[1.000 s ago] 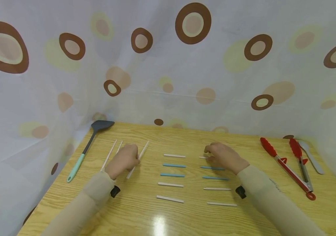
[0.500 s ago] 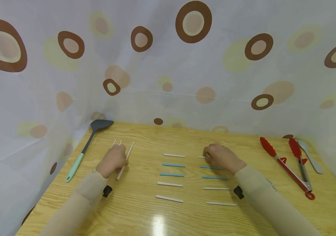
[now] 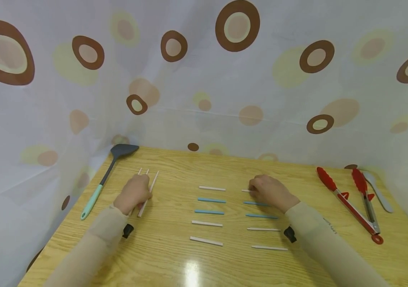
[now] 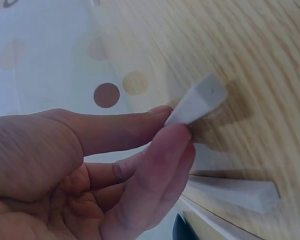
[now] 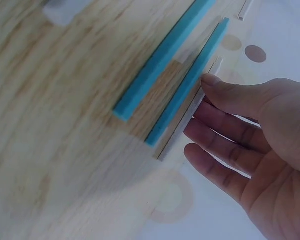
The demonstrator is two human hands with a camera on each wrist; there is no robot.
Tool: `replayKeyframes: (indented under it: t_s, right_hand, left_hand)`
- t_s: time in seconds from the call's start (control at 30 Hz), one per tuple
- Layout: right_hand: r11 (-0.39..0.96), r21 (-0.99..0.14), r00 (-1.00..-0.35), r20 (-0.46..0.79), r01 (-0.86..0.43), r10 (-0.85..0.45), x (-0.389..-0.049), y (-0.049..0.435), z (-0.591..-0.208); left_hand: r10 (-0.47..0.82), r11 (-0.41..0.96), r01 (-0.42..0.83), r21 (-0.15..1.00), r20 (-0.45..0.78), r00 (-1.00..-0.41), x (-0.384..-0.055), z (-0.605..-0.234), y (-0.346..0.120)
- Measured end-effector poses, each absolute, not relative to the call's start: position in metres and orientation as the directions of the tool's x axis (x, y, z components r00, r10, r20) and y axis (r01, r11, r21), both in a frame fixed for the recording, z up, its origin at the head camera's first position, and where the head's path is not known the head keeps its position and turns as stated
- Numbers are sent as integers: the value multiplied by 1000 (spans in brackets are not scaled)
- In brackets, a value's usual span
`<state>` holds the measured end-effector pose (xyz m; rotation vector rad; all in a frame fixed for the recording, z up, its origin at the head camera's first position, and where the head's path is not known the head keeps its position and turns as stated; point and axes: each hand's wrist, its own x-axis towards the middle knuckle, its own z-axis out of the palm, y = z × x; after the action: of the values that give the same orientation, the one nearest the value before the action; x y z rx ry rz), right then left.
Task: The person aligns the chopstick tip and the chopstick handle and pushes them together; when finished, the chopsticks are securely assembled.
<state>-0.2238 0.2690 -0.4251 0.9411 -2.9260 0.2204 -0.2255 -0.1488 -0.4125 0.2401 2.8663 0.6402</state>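
Observation:
Thumb and fingers of my left hand (image 3: 133, 193) pinch a white chopstick (image 4: 204, 96), its square end raised off the table in the left wrist view. Two more white chopsticks lie beside it, one showing its thick end (image 4: 250, 194) below the fingers. Over on the right, my right hand (image 3: 271, 192) has thumb and index finger on either side of a short white stick (image 5: 176, 134), pinching it at the table. Its other fingers are spread. Next to that stick lie two blue sticks, the nearer one (image 5: 187, 82) almost parallel to it.
Short sticks lie in two columns mid-table, among them a blue stick (image 3: 209, 212) and a white stick (image 3: 206, 241). A spatula (image 3: 105, 175) is at left. Red tongs (image 3: 349, 205), a second pair (image 3: 366, 199) and a grey-white utensil (image 3: 377, 191) are at right.
My left hand has moved left with the chopstick, bringing it close beside the other two. My right hand has stayed almost in place at the short white stick.

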Motion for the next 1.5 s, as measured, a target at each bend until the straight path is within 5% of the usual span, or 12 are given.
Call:
replayKeyframes:
  t_s: [0.53, 0.93, 1.5]
  right_hand:
    - [805, -114, -813, 108, -582, -572, -223, 270, -421]
    - [807, -77, -808, 137, -586, -573, -221, 268, -430]
    - [803, -7, -795, 151, -596, -588, -218, 266, -430]
  left_hand:
    - [274, 931, 277, 236, 45, -961, -220, -400, -113]
    - [557, 761, 602, 241, 232, -797, -235, -416, -36]
    - [644, 743, 645, 181, 68, -762, -248, -427, 13]
